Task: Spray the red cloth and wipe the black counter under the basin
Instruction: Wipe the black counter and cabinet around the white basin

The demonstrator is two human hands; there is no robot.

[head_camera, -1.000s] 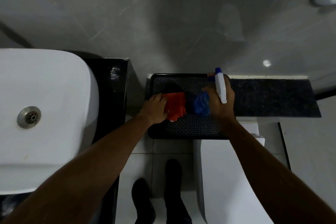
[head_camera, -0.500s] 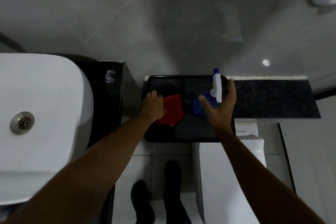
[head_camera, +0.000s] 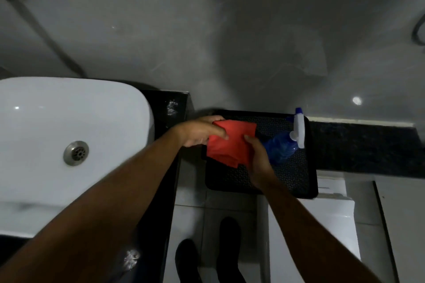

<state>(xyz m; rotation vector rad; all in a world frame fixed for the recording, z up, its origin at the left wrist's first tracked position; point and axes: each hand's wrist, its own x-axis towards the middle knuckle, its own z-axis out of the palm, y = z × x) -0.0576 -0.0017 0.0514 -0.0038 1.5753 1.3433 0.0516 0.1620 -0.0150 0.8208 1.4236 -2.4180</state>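
Observation:
The red cloth (head_camera: 230, 142) hangs above the left part of a black textured tray (head_camera: 289, 179). My left hand (head_camera: 200, 132) grips its upper left corner. My right hand (head_camera: 258, 158) holds its right edge from below. The blue spray bottle (head_camera: 284, 147) with a white trigger head lies on the tray just right of my right hand, with no hand on it. The white basin (head_camera: 69, 145) sits at the left on the black counter (head_camera: 170, 110), whose glossy strip shows along the basin's right side.
A dark speckled ledge (head_camera: 368, 147) runs right of the tray against the grey wall. A white toilet tank (head_camera: 310, 225) stands under the tray's near edge. My two dark shoes (head_camera: 207, 257) show on the tiled floor between counter and tank.
My right hand has let go of the spray bottle, which now lies on the tray, and taken the cloth's right edge. The cloth has been lifted off the tray by both hands.

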